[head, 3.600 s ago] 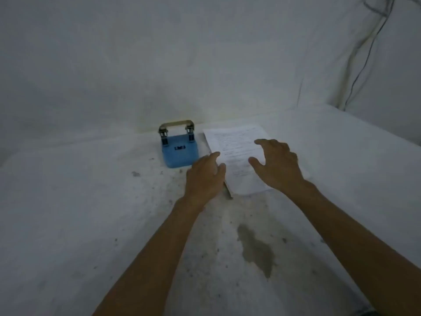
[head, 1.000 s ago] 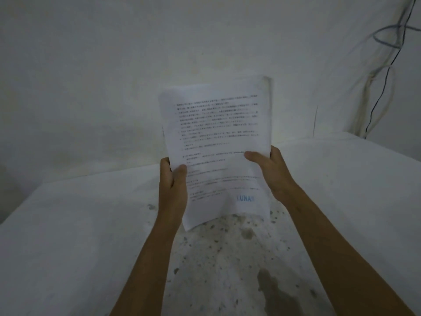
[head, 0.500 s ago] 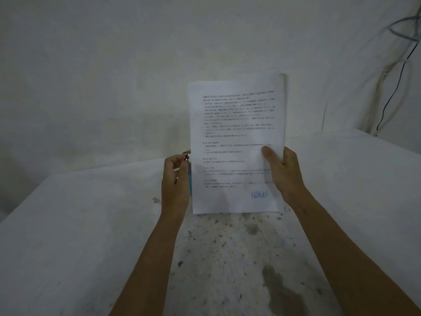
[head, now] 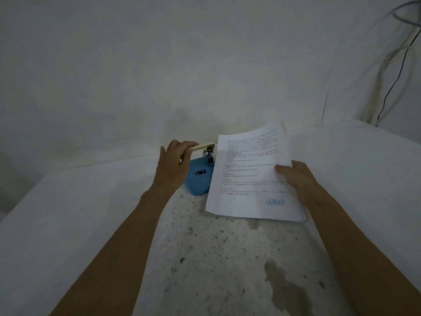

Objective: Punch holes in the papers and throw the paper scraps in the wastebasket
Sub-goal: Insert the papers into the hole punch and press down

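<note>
A blue hole punch (head: 198,179) with a pale metal handle stands on the white table near the wall. My left hand (head: 174,164) grips the left end of that handle. The printed papers (head: 248,174), with a blue logo at the lower right, lie tilted just right of the punch, their left edge against its side. My right hand (head: 296,176) holds the papers by their right edge, thumb on top. The right part of the punch is hidden behind the sheets. No wastebasket is in view.
The white table (head: 91,213) has a speckled, worn patch in front of me and a dark stain (head: 284,286) near the front right. A white wall rises right behind the punch. Cables (head: 391,83) hang in the right corner.
The papers came down from upright in front of me to a low tilt beside the punch. My left hand let go of the sheets and took hold of the punch handle.
</note>
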